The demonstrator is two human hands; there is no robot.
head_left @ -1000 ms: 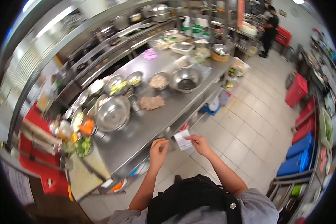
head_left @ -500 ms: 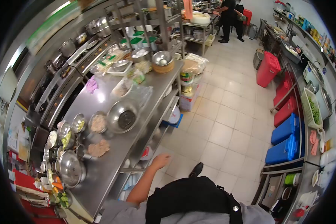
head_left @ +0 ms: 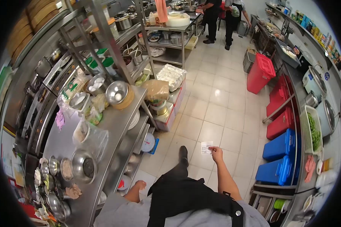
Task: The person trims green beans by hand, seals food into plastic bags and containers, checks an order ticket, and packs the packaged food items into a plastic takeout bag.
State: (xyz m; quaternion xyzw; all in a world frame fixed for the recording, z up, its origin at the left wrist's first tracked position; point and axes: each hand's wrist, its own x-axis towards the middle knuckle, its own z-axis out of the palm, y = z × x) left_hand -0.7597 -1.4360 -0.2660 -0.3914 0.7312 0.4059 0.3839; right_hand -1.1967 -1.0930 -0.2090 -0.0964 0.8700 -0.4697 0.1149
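Note:
My right hand is out in front of me over the tiled floor, its fingers pinching a small white paper slip. Print on the slip is too small to read. Low on the left, my left hand hangs beside the steel counter, loosely relaxed with nothing visible in it. A kitchen scale sits on the lower shelf ahead of that hand. On the counter above stand a large steel bowl, several smaller bowls of food and a lump of minced meat.
Blue bins and red bins line the right side under a long counter. A green-filled basket stands on it. Stacked boxes with egg trays edge the aisle on the left. Two people stand at the far end.
I have moved forward along the aisle, and the counter has slid back to the left. My right hand has come into view with the paper slip. My left hand has swung back and lower.

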